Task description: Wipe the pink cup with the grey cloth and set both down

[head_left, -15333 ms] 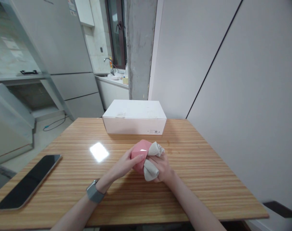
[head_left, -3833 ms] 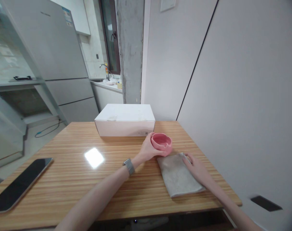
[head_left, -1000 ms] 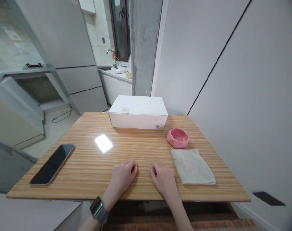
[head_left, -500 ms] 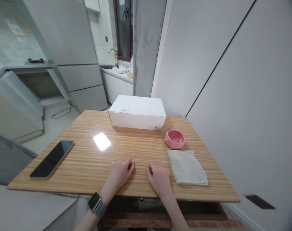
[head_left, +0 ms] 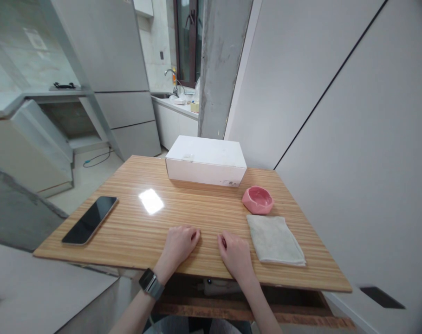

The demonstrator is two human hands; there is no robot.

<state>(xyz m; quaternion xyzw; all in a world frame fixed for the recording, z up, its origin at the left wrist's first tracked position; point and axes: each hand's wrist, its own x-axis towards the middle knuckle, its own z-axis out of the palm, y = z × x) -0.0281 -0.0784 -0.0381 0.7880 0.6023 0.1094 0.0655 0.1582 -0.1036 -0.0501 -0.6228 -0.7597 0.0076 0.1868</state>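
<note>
Left hand (head_left: 179, 243), right hand (head_left: 234, 253): empty, loosely curled, resting on table (head_left: 127, 232). Folded cloth (head_left: 275, 239) just right of right hand, pink dish (head_left: 257, 200) beyond it, both set down

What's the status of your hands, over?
Both empty: left hand and right hand rest on table. Folded grey cloth beside right hand, pink bowl behind it. Nothing between hand and cloth.

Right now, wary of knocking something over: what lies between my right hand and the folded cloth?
Nothing: the head view shows only a narrow strip of bare table between the right hand and the cloth.
</note>
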